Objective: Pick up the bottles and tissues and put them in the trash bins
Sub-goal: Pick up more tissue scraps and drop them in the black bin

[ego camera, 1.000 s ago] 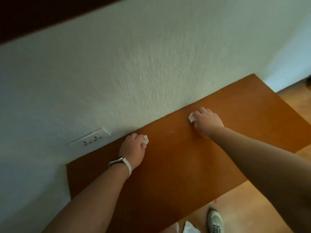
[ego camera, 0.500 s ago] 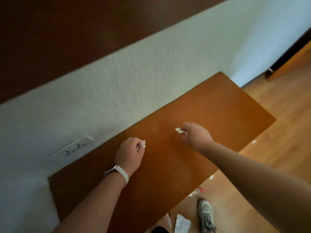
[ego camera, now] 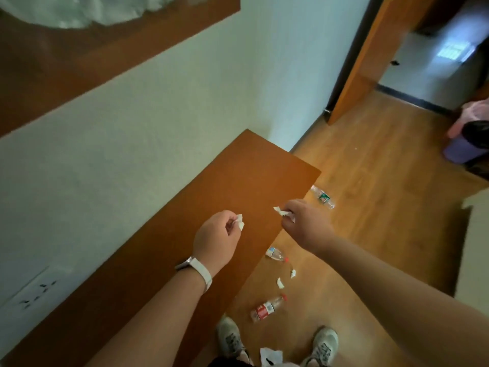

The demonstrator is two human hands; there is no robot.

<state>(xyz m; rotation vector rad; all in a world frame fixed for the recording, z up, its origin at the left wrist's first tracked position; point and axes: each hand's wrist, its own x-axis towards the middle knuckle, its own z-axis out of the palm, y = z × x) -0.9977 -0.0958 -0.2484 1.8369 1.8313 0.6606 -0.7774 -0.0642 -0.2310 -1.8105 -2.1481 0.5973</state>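
Tissues are the nearest litter: a crumpled white tissue lies on the floor between the person's shoes, probably dropped there and easy to miss underfoot. Just beyond, a red-labelled bottle lies on its side beside the table edge, with two small tissue scraps past it and a clear bottle partly tucked under the table's edge.

Above the table, the left hand has its fingers closed on a small tissue piece, pinched at the fingertips so the scrap does not slip. The right hand likewise pinches a second tissue bit, its fingers shut round it. Both hands hang lifted clear of the surface, which suggests the table is done and the load is ready to carry.

Farther out, a green-labelled bottle lies on the floor off the table's far corner. Well apart, at the room's right edge, stand the trash bins, a purple one with a dark liner and a pink-lined one behind. A walk across the floor seems to be called for.
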